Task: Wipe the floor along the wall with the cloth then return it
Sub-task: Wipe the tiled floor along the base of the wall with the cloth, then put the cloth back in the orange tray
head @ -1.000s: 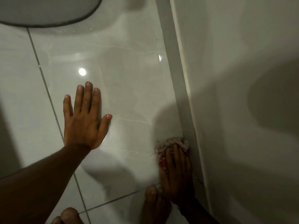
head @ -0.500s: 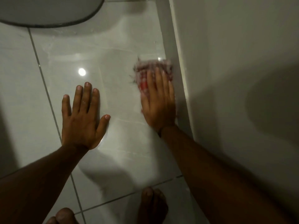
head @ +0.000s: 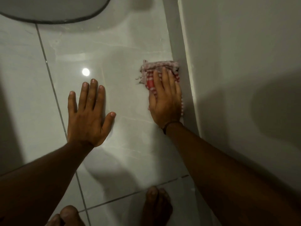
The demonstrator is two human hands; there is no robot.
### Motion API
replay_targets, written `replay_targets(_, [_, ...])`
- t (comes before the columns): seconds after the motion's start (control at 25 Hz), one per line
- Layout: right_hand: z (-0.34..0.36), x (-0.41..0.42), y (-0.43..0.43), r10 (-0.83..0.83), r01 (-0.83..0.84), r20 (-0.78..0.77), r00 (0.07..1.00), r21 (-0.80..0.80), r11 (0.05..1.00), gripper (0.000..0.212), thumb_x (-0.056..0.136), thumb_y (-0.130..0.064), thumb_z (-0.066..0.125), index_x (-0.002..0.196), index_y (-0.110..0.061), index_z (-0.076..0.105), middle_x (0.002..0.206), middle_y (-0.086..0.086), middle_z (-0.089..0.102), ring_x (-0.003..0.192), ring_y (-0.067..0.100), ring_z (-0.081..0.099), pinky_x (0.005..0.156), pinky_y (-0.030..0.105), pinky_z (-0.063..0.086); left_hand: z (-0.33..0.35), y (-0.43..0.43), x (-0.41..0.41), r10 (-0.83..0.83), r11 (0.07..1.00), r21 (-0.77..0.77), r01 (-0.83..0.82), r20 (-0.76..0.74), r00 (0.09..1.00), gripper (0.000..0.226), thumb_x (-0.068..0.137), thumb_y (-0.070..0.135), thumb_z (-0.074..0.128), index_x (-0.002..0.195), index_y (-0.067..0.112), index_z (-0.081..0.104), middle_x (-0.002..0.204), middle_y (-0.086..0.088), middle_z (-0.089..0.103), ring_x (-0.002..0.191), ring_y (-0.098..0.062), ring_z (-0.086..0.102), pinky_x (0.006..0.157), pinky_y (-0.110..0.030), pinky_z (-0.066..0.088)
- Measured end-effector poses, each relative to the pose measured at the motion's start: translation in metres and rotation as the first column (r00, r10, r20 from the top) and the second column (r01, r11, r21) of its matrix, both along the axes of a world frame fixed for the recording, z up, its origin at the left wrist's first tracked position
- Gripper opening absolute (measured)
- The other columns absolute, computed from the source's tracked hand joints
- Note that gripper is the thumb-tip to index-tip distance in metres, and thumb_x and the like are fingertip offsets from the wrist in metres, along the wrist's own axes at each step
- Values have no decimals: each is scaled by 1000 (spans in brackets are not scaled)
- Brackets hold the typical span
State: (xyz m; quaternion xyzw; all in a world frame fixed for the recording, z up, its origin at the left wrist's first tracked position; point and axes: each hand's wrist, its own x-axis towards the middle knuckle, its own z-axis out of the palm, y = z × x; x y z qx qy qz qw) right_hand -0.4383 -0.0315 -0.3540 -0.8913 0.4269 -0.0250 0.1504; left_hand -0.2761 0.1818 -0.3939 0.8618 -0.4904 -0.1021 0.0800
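Two hands are down on the glossy tiled floor [head: 130,46], and only the right one has changed place: a second ago the right hand [head: 165,104] sat near the bottom of the view with the cloth [head: 160,66] pressed low against the skirting, by the right foot; half a second ago it had pushed far up along the wall, and now it lies at nearly the same spot, a touch nearer the person. The left hand [head: 89,115] has kept its place throughout, palm flat, fingers spread, holding nothing, beside the dark grout line [head: 48,70]. The right grip is a flat, open palm laid on the cloth with the fingers straight and close together, pinning it to the tile rather than closing around it. The red-and-white checked cloth shows bunched ahead of the fingertips and in a thin strip along the hand's outer edge, its far side touching the grey skirting [head: 182,62] at the foot of the wall [head: 236,79]. A thin dark band circles the right wrist. Bare toes show at the bottom edge, and a rounded grey, dark-rimmed object [head: 48,8] fills the top left corner; what it is cannot be told.
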Motion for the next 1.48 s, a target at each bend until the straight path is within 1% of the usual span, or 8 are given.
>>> replay_targets(0.32, [36,-134,92,-67,27,121,990,304,952,46,106,-9,47,151,-8,56,163,9,49,159,26,37,129,54,32,46,-5,-6,35,983,183,-8,-146,989,85,110,58,25,177,9,5,187,-17,-2,174,-36,-1,138,-62,3])
replay_targets(0.52, [132,-183,130,-323,224,43,945,633,741,47,114,-18,45,144,-55,45,159,-32,37,158,11,35,128,44,39,150,29,-52,1,923,372,102,-268,964,90,103,66,4,176,13,-6,186,-12,-12,173,-30,-12,140,-56,-2])
replay_targets(0.72, [225,-122,96,-429,344,-51,902,685,642,45,113,-27,41,158,-26,46,143,0,63,114,18,70,75,14,60,264,58,-83,164,906,422,-23,-301,939,91,100,69,-3,172,14,-14,185,-8,-16,170,-26,-20,140,-53,-2])
replay_targets(0.84, [301,-18,41,-381,229,73,922,690,687,45,113,-22,43,157,-21,48,158,3,55,135,25,61,84,17,62,332,15,-29,212,934,335,-122,-247,945,89,99,71,-5,169,18,-20,184,-7,-20,169,-26,-22,139,-53,-5])
replay_targets(1.04, [365,116,-23,-325,119,229,918,623,773,46,113,-25,46,159,-20,45,154,6,59,121,15,60,66,-7,44,386,-69,68,235,947,266,-181,-188,954,90,104,70,2,175,17,-14,185,-6,-19,170,-26,-23,140,-55,-7])
replay_targets(1.12, [380,171,-47,-268,50,311,912,564,824,46,113,-25,46,159,-22,43,156,4,58,130,19,60,76,-1,52,400,-97,112,249,959,183,-218,-170,953,88,108,67,11,176,14,-8,186,-9,-16,171,-27,-19,140,-57,-4])
replay_targets(1.24, [398,277,-87,-190,-20,421,887,446,895,45,114,-24,44,158,-22,44,160,5,54,141,27,57,110,42,58,405,-144,185,223,971,111,-210,-129,966,87,111,64,15,176,12,-8,187,-10,-14,173,-30,-14,140,-57,-2])
replay_targets(1.48, [384,425,-154,-118,15,391,913,256,967,51,113,-24,41,163,-18,35,172,8,36,161,28,32,129,54,34,378,-183,262,179,981,111,-160,-189,965,85,111,60,18,176,12,-6,187,-10,-14,173,-29,-15,139,-54,-10])
